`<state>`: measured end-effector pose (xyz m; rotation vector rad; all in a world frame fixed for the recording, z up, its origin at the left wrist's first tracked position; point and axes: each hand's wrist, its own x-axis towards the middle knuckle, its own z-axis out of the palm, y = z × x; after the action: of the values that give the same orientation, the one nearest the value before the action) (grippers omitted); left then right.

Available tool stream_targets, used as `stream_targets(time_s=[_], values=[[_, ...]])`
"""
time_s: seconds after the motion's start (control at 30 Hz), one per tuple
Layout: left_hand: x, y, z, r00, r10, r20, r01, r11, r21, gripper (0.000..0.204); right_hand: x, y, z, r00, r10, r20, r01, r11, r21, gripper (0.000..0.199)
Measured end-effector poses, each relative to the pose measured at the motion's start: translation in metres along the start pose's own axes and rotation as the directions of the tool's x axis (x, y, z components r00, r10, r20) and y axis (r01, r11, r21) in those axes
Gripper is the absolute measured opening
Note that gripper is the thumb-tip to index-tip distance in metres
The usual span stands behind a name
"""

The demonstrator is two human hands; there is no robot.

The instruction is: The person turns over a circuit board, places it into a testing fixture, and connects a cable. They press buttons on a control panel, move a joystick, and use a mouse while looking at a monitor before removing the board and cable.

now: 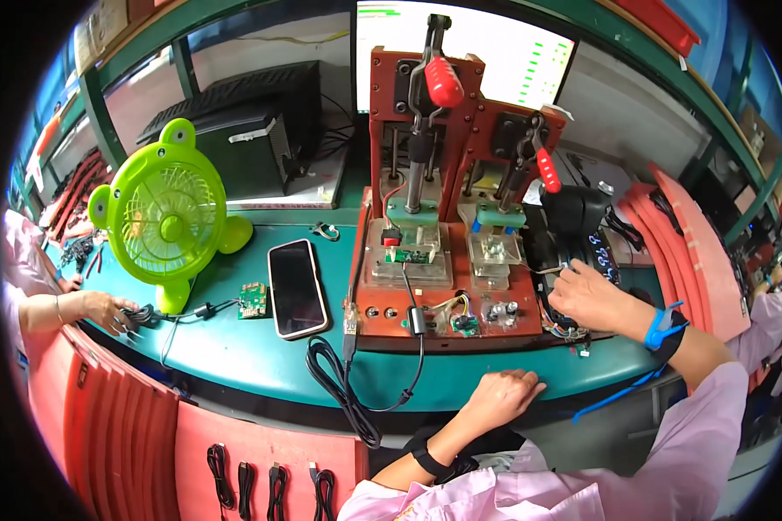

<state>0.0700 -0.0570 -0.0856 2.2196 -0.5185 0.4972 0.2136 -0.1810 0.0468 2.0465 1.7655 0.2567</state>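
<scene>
My right hand [593, 297], a blue strap at its wrist, reaches to the black device with lit digits [601, 252] right of the red test fixture [517, 304]. Its fingers are bent and slightly apart, and I see nothing held in them. Over the bench's front edge, my left hand [500, 399] has its fingers curled in, with nothing showing in it. A small green circuit board [411, 256] sits in the fixture's clear holder, below a raised press. A black cable [343, 391] is plugged in at the fixture's left side and hangs coiled over the edge.
Left on the green bench stand a frog-shaped fan [170, 228], a phone [297, 288] and another circuit board [253, 300]. A co-worker's hand [106, 310] is at a black cable there. Several coiled cables [276, 491] lie on pink foam [274, 438] in front. Red-handled levers [444, 82] rise above the fixture.
</scene>
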Motion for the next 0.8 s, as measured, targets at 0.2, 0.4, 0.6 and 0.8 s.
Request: stream_targets(time_s=[0.2, 0.4, 0.6, 0.8], values=[[0.001, -0.002, 0.001, 1.0, 0.024, -0.006, -0.025, 1.0, -0.011, 0.027, 0.009, 0.008, -0.005, 0.977, 0.118, 0.175, -0.132, 0.989, 0.072, 0.012], [0.0, 0.001, 0.0, 1.0, 0.016, -0.013, -0.017, 1.0, -0.019, 0.027, 0.007, 0.019, 0.0, 0.908, 0.176, 0.38, -0.322, 0.874, 0.364, 0.01], [0.0, 0.005, -0.005, 0.999, -0.024, 0.042, 0.024, 1.0, 0.007, 0.027, -0.013, 0.004, -0.003, 0.992, 0.115, 0.043, -0.115, 0.993, 0.001, 0.012], [0.0, 0.003, -0.001, 1.0, -0.012, -0.011, 0.012, 1.0, -0.011, 0.028, -0.067, 0.004, 0.013, 0.922, 0.375, 0.101, -0.388, 0.884, 0.26, 0.013]])
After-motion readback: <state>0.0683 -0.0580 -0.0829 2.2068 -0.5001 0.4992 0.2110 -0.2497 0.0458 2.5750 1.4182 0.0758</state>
